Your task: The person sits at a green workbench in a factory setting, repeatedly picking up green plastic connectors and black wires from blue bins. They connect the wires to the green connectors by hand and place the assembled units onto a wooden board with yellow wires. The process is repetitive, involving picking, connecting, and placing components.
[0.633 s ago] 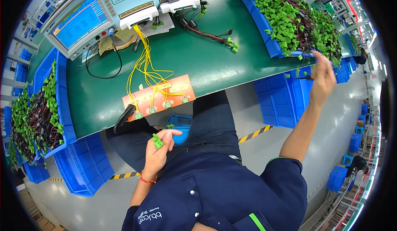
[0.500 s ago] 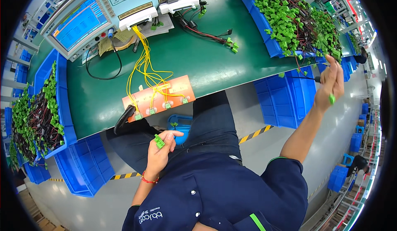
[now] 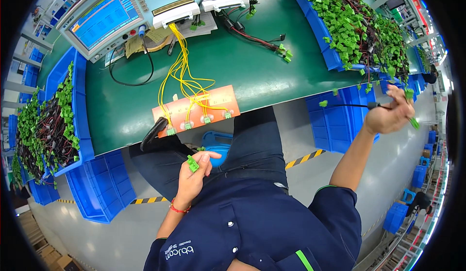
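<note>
My right hand [image 3: 388, 115] is out at the right, off the bench edge, closed on a black wire harness [image 3: 349, 106] with small green connectors at its ends. It has come away from the blue bin [image 3: 323, 38] heaped with green-plug harnesses. My left hand [image 3: 193, 174] rests over my lap, pinching a green connector [image 3: 192, 163]. Before me on the green bench [image 3: 242, 67] lies an orange test board [image 3: 196, 110] with green sockets and yellow wires [image 3: 182, 72] running up to a tester.
A tester with a blue screen [image 3: 102, 16] stands at the back left. A second blue bin of harnesses [image 3: 80, 120] sits at the left. Blue crates [image 3: 335, 120] stack under the bench at the right and lower left. A loose harness [image 3: 257, 40] lies on the bench.
My right hand has drawn the harness down and away from the right bin, toward my side. My left hand has stayed over my lap with its connector.
</note>
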Available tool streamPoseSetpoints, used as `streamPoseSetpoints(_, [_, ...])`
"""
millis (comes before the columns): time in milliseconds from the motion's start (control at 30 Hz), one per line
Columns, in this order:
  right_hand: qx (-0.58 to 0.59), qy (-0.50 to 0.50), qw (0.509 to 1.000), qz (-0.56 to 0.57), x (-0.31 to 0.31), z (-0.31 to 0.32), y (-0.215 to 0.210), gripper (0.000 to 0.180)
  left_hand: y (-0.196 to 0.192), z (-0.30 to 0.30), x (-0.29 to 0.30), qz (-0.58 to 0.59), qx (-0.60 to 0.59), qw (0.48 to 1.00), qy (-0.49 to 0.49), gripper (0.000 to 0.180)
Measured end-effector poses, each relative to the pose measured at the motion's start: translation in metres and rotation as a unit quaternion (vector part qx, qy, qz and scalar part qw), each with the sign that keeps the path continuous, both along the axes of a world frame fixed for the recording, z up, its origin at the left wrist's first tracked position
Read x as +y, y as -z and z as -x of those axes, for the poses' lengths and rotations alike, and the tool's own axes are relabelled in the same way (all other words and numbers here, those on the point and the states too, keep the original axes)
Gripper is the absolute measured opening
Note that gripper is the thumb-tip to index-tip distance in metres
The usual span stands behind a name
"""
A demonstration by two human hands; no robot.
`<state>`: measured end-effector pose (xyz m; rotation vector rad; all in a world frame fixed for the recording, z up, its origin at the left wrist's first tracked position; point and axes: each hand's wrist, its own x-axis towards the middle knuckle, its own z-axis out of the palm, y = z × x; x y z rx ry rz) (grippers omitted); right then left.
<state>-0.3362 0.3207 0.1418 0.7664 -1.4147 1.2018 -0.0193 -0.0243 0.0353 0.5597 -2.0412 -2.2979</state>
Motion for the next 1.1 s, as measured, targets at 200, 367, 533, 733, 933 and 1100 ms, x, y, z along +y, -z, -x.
streamPoseSetpoints(200, [-0.296,0.059,0.953,-0.006,0.001,0.033,0.029,0.029,-0.002,0.006,0.004,0.006,0.007,1.000,0.006,0.038])
streamPoseSetpoints(367, [-0.111,0.116,0.984,0.081,0.009,0.006,0.015,0.028,-0.001,0.005,0.002,0.006,-0.015,1.000,-0.003,0.037])
streamPoseSetpoints(533, [-0.156,0.178,0.972,-0.005,-0.006,-0.013,0.017,0.027,0.003,0.008,0.007,0.016,-0.016,0.999,0.022,0.037])
streamPoseSetpoints(733, [-0.001,0.189,0.941,-0.281,-0.056,-0.059,0.027,0.015,-0.005,0.015,0.015,-0.003,-0.002,0.999,0.036,0.036])
streamPoseSetpoints(933, [-0.219,-0.283,0.886,-0.296,-0.134,-0.133,0.070,0.012,-0.012,0.023,0.023,0.021,0.074,0.997,-0.003,0.039])
streamPoseSetpoints(1100, [-0.423,-0.447,0.720,-0.322,-0.192,-0.189,0.103,0.014,-0.011,0.020,0.016,0.043,0.053,0.997,-0.046,0.034])
